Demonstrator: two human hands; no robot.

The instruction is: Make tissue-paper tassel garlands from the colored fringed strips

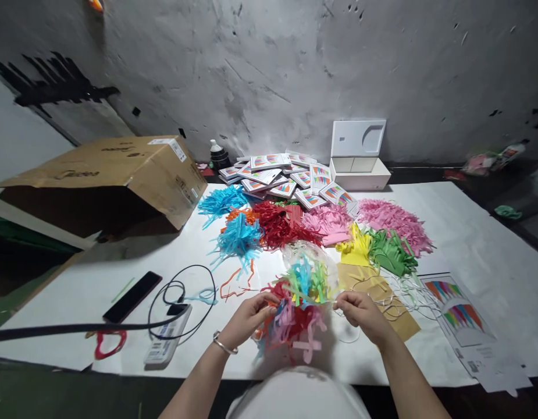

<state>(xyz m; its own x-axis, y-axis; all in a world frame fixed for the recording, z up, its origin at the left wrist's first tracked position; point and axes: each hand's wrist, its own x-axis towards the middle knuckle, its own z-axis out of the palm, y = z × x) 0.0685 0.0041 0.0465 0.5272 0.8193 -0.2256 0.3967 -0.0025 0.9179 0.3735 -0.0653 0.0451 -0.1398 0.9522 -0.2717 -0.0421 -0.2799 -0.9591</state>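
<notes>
My left hand (255, 317), with a silver bangle at its wrist, is closed in a pinch at the left edge of a bunch of multicoloured paper tassels (300, 326). The exact bit between its fingertips is hard to make out. To the right, my right hand (361, 313) pinches a thin white string (351, 340), part of which loops down onto the table. Red, pink, purple and orange strips hang between the two hands. Just beyond them, blue, green and yellow strips (307, 278) lie by a clear plastic bag (290, 254).
Blue (239, 237), red (280, 224), pink (393, 224), yellow (356, 247) and green (391, 253) tassel piles spread behind. Printed packets (264, 176), a white box (360, 177) and a carton (120, 169) stand farther back. Phone (133, 297), power strip (168, 337), black cable (77, 330) and red-handled scissors (109, 346) lie left.
</notes>
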